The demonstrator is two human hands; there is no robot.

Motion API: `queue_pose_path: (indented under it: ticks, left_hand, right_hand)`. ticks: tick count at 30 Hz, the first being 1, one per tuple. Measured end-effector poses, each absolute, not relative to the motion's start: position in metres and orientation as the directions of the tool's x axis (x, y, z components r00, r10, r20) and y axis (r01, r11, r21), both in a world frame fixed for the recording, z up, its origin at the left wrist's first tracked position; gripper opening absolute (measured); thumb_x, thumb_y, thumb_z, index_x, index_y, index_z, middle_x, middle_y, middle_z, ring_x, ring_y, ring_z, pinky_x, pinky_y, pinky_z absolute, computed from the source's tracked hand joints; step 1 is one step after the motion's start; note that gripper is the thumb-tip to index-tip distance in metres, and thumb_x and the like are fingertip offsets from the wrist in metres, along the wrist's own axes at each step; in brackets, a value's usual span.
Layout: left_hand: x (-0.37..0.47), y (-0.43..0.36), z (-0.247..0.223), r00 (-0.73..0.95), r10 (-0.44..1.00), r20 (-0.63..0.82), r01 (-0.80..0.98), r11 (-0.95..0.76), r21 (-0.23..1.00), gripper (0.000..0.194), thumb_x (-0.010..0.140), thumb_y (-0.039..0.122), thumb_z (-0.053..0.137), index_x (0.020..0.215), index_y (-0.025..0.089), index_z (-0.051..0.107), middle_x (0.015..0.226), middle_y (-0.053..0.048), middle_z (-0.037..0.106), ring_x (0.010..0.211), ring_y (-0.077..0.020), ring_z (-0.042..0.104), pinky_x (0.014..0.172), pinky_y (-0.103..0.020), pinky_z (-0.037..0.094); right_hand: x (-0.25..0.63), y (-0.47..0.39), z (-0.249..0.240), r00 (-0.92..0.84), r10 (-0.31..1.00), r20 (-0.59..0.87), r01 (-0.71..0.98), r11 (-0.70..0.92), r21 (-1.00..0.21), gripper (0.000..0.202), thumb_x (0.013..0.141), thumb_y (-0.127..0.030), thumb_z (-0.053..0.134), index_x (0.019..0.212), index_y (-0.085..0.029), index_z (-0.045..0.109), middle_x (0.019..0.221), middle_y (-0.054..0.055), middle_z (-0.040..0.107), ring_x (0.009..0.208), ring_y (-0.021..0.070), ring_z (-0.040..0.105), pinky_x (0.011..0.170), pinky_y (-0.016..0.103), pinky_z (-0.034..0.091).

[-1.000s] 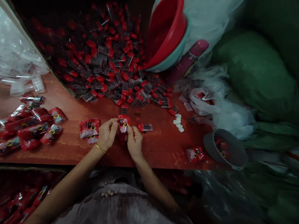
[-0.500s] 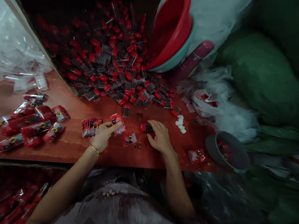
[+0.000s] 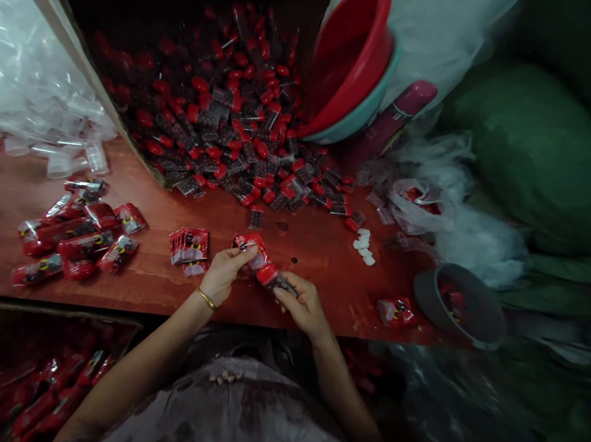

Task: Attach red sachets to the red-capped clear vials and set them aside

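Note:
My left hand [image 3: 225, 271] pinches a small red printed plastic sleeve [image 3: 254, 245] between thumb and fingers. My right hand [image 3: 304, 304] is closed on a small clear bottle with a red cap [image 3: 276, 280], filled with something dark. The capped end points left and meets the sleeve; I cannot tell whether it is inside the opening. Left of my left hand lies a stack of flat red sleeves [image 3: 190, 246]. Farther left is a heap of bottles in red sleeves [image 3: 79, 231].
A box [image 3: 97, 95] on its side spills many red-capped bottles [image 3: 260, 149]. Behind stand a red basin [image 3: 353, 58] and a pink flask [image 3: 396, 117]. To the right are white discs [image 3: 364, 246], a red packet [image 3: 395, 311] and a grey bowl [image 3: 423, 299]. Clear cups [image 3: 74, 147] lie at left.
My right hand has picked up the red-capped bottle from the table and brought it left to the sleeve. My left hand still holds the sleeve, now nearer the right hand. The view has shifted slightly.

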State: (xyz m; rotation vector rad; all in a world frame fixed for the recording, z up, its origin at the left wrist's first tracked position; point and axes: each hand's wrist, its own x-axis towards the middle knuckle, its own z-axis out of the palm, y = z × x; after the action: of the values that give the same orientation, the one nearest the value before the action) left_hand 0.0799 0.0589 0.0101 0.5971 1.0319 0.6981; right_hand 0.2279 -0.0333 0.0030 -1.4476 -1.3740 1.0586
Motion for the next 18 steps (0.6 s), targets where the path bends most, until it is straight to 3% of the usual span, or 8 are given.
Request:
queue_pose_path:
  ticks: [5, 9, 18]
  left_hand:
    - [0.078, 0.056, 0.014, 0.349, 0.76, -0.548, -0.189, 0.63, 0.753, 0.046, 0.045, 0.053, 0.078, 0.052, 0.013, 0.057, 0.043, 0.003, 0.053, 0.038, -0.0062, 0.046, 0.041, -0.019, 0.035]
    - [0.07, 0.058, 0.013, 0.354, 0.765, -0.538, -0.189, 0.622, 0.76, 0.045, 0.042, 0.051, 0.079, 0.055, 0.013, 0.059, 0.045, 0.002, 0.056, 0.043, -0.0084, 0.052, 0.045, -0.021, 0.041]
    - [0.069, 0.061, 0.012, 0.326, 0.795, -0.512, -0.181, 0.584, 0.791, 0.043, 0.044, 0.05, 0.079, 0.057, 0.012, 0.063, 0.053, -0.001, 0.06, 0.045, -0.0077, 0.049, 0.047, -0.022, 0.042]
  right_hand:
    - [0.222, -0.025, 0.004, 0.024, 0.999, -0.041, 0.299, -0.046, -0.953, 0.013, 0.076, -0.027, 0.054, 0.073, -0.017, 0.062, 0.052, -0.004, 0.046, 0.047, 0.0095, 0.043, 0.045, 0.02, 0.033]
    - [0.223, -0.026, 0.001, 0.035, 0.998, -0.053, 0.29, -0.061, -0.955, 0.015, 0.076, -0.028, 0.053, 0.077, -0.017, 0.063, 0.053, -0.004, 0.047, 0.047, 0.0097, 0.042, 0.045, 0.02, 0.033]
    - [0.22, -0.033, 0.008, -0.036, 0.997, -0.062, 0.235, -0.052, -0.971, 0.014, 0.076, -0.029, 0.053, 0.077, -0.018, 0.061, 0.055, -0.003, 0.047, 0.047, 0.009, 0.041, 0.043, 0.019, 0.032]
